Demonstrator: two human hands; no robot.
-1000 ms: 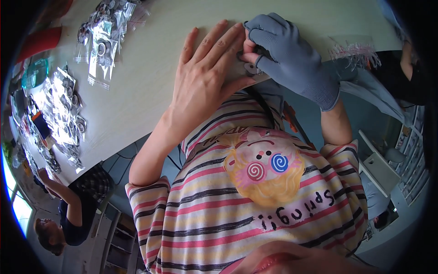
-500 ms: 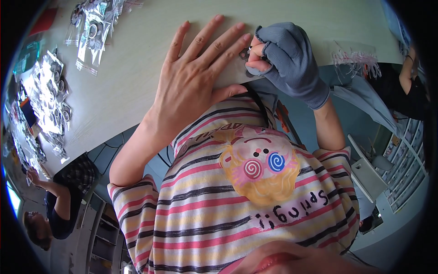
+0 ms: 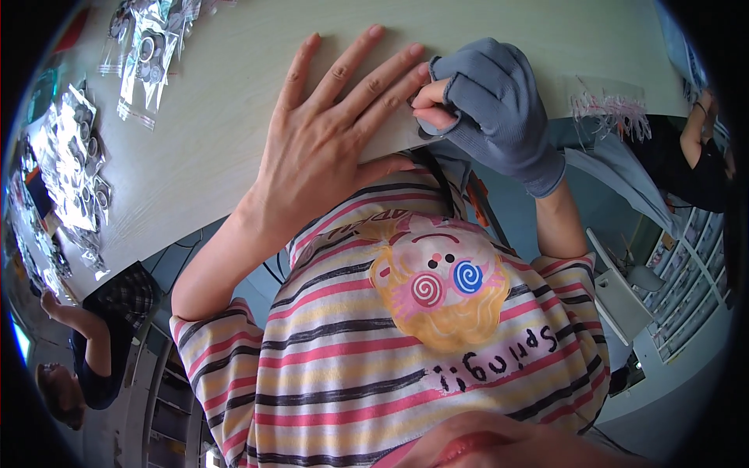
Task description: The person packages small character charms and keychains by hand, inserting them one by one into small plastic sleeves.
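Note:
My left hand (image 3: 324,132) is bare and rests open on the pale table (image 3: 226,148), fingers spread and holding nothing. Its index fingertip nearly reaches my right hand (image 3: 491,113), which wears a grey fingerless glove. The right thumb and fingertips are closed together low over the near table edge. Beneath them a bit of a small flat grey piece (image 3: 427,128) shows. The fingers cover most of it, so its kind and whatever sits in the pinch cannot be made out.
Clear bags with ring-shaped parts (image 3: 148,58) lie at the far left, and a heap of shiny bags (image 3: 78,168) lines the left edge. At the right, a bundle of pinkish-white strips (image 3: 612,105) overhangs the edge. People sit on both sides.
My right fingers have shifted slightly left and now cover the dark, holed piece that showed beside them. My left hand stays spread in nearly the same place.

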